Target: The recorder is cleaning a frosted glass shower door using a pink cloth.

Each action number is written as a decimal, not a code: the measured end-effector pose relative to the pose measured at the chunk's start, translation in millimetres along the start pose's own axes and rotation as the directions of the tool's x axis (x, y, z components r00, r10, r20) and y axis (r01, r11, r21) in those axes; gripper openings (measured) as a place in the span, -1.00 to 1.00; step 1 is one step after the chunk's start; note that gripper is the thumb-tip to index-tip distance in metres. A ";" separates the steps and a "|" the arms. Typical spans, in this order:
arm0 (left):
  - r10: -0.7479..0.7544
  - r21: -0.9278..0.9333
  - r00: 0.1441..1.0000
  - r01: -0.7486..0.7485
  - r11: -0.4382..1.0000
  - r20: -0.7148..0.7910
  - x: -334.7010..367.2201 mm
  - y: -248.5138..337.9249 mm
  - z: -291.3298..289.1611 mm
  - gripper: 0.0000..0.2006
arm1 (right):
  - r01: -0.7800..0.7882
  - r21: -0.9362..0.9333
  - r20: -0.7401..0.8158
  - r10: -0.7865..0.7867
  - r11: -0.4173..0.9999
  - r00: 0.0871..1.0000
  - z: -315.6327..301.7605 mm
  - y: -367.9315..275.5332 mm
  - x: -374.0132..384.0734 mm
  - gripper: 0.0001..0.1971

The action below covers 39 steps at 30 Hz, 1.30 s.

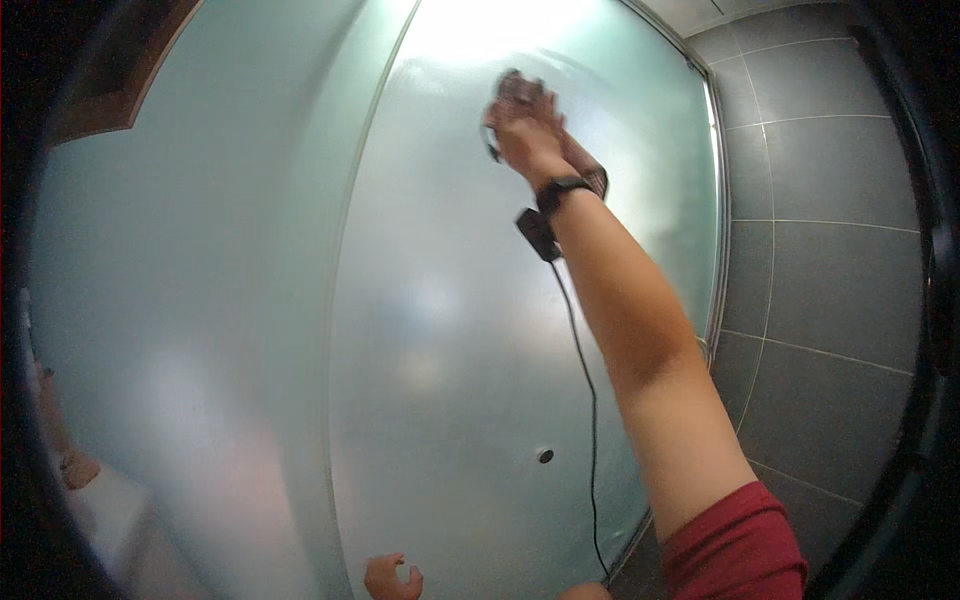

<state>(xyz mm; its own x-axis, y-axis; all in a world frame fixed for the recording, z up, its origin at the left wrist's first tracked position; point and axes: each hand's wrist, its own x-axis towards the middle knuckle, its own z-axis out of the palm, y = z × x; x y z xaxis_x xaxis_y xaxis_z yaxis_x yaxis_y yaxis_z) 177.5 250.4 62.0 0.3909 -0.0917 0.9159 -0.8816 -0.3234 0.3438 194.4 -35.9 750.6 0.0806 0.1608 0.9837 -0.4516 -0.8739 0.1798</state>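
Observation:
My right hand [528,140] reaches high up against a frosted glass panel [460,360]. Its fingers press a dark brown cloth [520,88] to the glass, and part of that cloth hangs beside the wrist; motion blurs the fingertips. Around this wrist runs a black strap [562,192] with a small black box [538,234], from which a thin cable [592,420] drops. Low in the picture my left hand [392,578] shows only in part, fingers curved and apart, nothing between them. It appears before the lower part of the glass.
A small round dark fitting [545,456] sits in the glass panel. Left of it stands another frosted panel [230,280]. Grey tiled wall [830,270] rises on the right. A brown wooden edge [110,115] shows at upper left, and a skin-coloured shape [78,468] at far left.

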 end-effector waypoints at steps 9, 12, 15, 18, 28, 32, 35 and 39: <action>-0.076 0.031 0.996 0.075 0.997 0.044 36.4 2.2 11.0 -0.76 | 0.296 0.105 0.008 -0.298 0.950 0.955 -10.3 -148.0 17.0 -0.38; 0.017 0.079 1.000 -0.019 0.997 0.025 27.5 -0.2 37.0 -0.78 | 0.377 0.004 -0.011 -0.377 0.926 0.926 -10.8 -126.5 -12.2 -0.35; -0.020 0.102 1.000 0.017 0.995 0.024 -9.4 5.3 35.4 -0.79 | 0.453 0.188 -0.032 -0.455 0.872 0.890 -21.4 -114.6 -53.9 -0.35; 0.046 0.137 0.999 -0.049 0.989 0.021 -23.7 5.4 34.3 -0.81 | 0.465 0.082 -0.064 -0.461 0.881 0.885 -32.4 -76.1 -57.8 -0.33; 0.071 0.235 0.997 -0.060 0.970 -0.038 -58.4 4.1 61.4 -0.94 | 0.349 -0.048 -0.396 -0.339 0.936 0.854 -1.6 148.6 -129.6 -0.55; 0.103 0.272 0.994 -0.092 0.958 -0.028 -59.8 -3.6 71.0 -0.94 | 0.385 -0.235 -0.186 -0.430 0.892 0.883 15.5 265.6 -162.7 -0.50; 0.148 0.279 0.987 -0.126 0.952 -0.058 -52.3 -2.2 67.7 -0.90 | -0.078 0.394 -0.072 0.115 0.916 0.991 14.4 304.9 -208.4 -0.51; 0.187 0.252 0.969 -0.142 0.957 -0.164 -42.8 7.3 70.6 -0.81 | -0.213 0.464 0.076 0.201 0.860 0.977 38.3 411.8 -267.1 -0.49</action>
<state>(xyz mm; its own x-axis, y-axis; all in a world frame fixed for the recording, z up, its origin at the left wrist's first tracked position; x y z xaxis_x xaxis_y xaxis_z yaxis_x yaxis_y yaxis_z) 173.0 185.5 10.8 0.1701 0.0052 0.9854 -0.8330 -0.5335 0.1466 20.9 -456.3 562.0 0.0556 -0.0532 0.9970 0.0067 -0.9985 -0.0537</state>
